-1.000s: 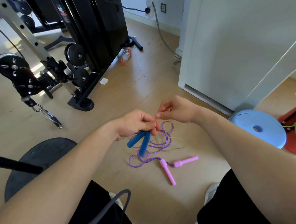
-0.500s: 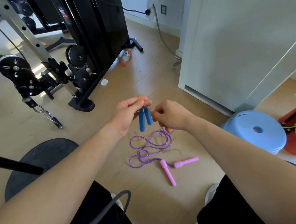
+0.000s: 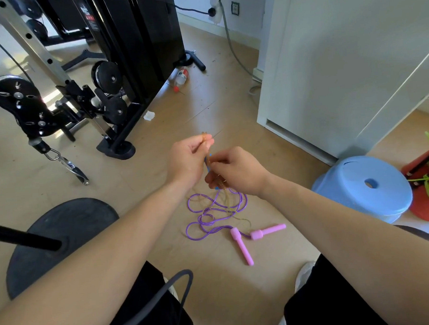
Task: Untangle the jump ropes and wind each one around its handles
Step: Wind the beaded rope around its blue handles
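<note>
No writing is showing legibly; the red label on the black gym machine (image 3: 137,42) is blurring out. Bare floor (image 3: 215,294) is lying open nearer the person than the purple rope (image 3: 211,212) and pink handles (image 3: 245,240). Above that rope, the left hand (image 3: 186,161) is pinching the amber rope (image 3: 204,138); the right hand (image 3: 236,171) is closing around its strands and the barely visible blue handles (image 3: 207,160).

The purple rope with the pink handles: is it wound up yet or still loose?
Still loose. The purple rope lies in open loops on the floor, and its pink handles lie bare, splayed apart.
</note>
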Tool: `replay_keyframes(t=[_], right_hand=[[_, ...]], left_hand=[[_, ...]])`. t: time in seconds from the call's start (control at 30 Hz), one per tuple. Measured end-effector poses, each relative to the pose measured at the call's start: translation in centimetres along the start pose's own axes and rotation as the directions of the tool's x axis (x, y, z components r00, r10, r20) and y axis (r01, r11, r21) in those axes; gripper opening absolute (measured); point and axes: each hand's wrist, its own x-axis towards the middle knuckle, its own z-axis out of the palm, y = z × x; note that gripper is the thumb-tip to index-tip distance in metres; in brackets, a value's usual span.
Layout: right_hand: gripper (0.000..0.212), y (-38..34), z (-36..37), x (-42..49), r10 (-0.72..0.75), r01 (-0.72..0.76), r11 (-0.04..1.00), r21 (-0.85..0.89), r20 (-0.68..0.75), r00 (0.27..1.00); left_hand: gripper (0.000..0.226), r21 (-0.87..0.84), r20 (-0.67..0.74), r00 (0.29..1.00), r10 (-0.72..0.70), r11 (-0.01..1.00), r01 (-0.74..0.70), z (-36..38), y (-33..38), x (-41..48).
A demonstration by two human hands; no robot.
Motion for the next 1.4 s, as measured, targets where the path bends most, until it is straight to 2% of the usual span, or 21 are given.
replay_keyframes(t=[0.17, 0.33, 0.47, 0.53, 0.6, 0.63, 0.7, 0.73, 0.77, 0.9, 1.0, 1.13, 1.27, 1.4], right_hand=[[0.035, 0.2, 0.9, -0.5, -0.071, 0.090, 0.948, -0.304, 0.073, 0.995], [0.043, 0.7, 1.3, -0.6, -0.144, 0.158, 0.871, -0.465, 0.065, 0.987], [0.044, 1.3, 1.1, -0.1, -0.108, 0.139, 0.843, -0.519, 0.090, 0.990], [0.039, 1.3, 0.8, -0.2, -0.085, 0.138, 0.801, -0.583, 0.117, 0.990], [0.027, 1.3, 0.3, -0.4, -0.093, 0.100, 0.724, -0.682, 0.046, 0.995], [0.024, 1.3, 0.0, -0.3, -0.104, 0.039, 0.704, -0.709, -0.049, 0.993], [0.022, 1.4, -1.1, 0.1, -0.106, -0.099, 0.745, -0.660, -0.263, 0.959], [0.022, 1.6, -1.8, 0.5, -0.083, -0.131, 0.804, -0.580, -0.328, 0.941], [0.022, 1.9, -2.4, 0.9, -0.051, -0.129, 0.859, -0.495, -0.334, 0.941], [0.042, 2.2, -3.2, 1.2, 0.015, -0.027, 0.960, -0.278, -0.045, 0.999], [0.021, 2.3, -2.4, 0.8, 0.006, 0.001, 0.998, -0.062, 0.114, 0.993], [0.024, 2.4, -1.6, 0.3, -0.049, 0.020, 0.996, 0.092, 0.315, 0.948], [0.006, 2.2, -1.6, 0.0, -0.030, -0.006, 0.994, 0.105, 0.336, 0.941], [0.020, 2.0, -1.3, 0.0, 0.013, -0.055, 0.991, 0.122, 0.322, 0.947]], left_hand=[[0.021, -0.141, 0.059, 0.987, -0.150, 0.978, 0.157, 0.2, 0.6, 0.0], [0.010, -0.228, 0.142, 0.961, -0.238, 0.937, 0.266, 0.0, 0.9, -0.1], [0.035, -0.190, 0.195, 0.951, -0.242, 0.941, 0.279, -0.3, 0.6, 0.0], [0.038, -0.169, 0.206, 0.948, -0.242, 0.946, 0.278, -0.3, 0.4, 0.1], [0.037, -0.155, 0.210, 0.947, -0.243, 0.948, 0.277, -0.4, 0.5, 0.1], [0.035, -0.161, 0.218, 0.946, -0.241, 0.947, 0.278, -0.5, 0.5, 0.2], [0.031, -0.176, 0.250, 0.943, -0.217, 0.948, 0.265, -0.9, 0.8, 0.5], [0.031, -0.181, 0.274, 0.942, -0.195, 0.951, 0.250, -1.2, 1.1, 0.6], [0.031, -0.192, 0.310, 0.936, -0.170, 0.953, 0.236, -1.5, 1.3, 0.6], [0.035, -0.277, 0.469, 0.878, -0.095, 0.928, 0.248, -2.4, 2.2, 0.2], [0.038, -0.328, 0.540, 0.840, -0.052, 0.906, 0.267, -2.0, 2.4, -0.5], [0.040, -0.361, 0.580, 0.814, -0.023, 0.889, 0.283, -1.5, 2.4, -1.0], [0.039, -0.344, 0.588, 0.809, -0.029, 0.896, 0.282, -1.6, 2.4, -1.0], [0.038, -0.348, 0.567, 0.823, -0.029, 0.898, 0.271, -1.7, 2.5, -0.9]])
